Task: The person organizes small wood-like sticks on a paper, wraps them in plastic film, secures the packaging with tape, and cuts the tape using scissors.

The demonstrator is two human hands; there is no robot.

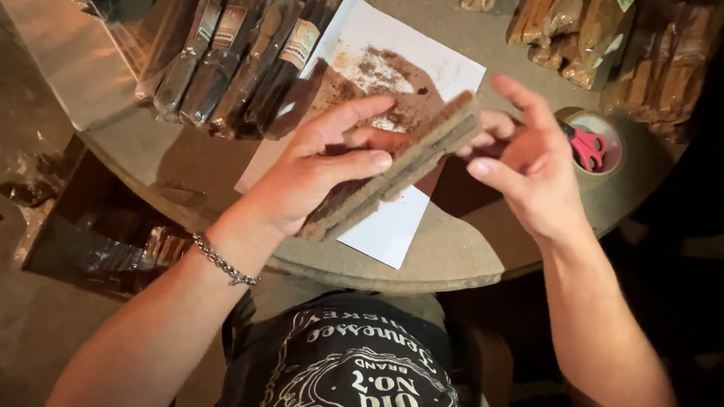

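My left hand (322, 172) grips a flat row of brown cigars (398, 168) pressed side by side, thumb on top and fingers beneath. It holds them tilted above a white sheet of paper (394, 231) dusted with brown tobacco crumbs. At the far end of the row, my right hand (528, 155) has its fingertips touching the bundle and its fingers spread. A chain bracelet (223, 262) circles my left wrist.
A round grey table (451, 259) carries wrapped bundles of dark cigars (238, 45) at the back left and lighter brown bundles (607, 34) at the back right. A tape roll with pink scissors (587, 146) sits on the right. More packets (116, 247) lie on the floor at left.
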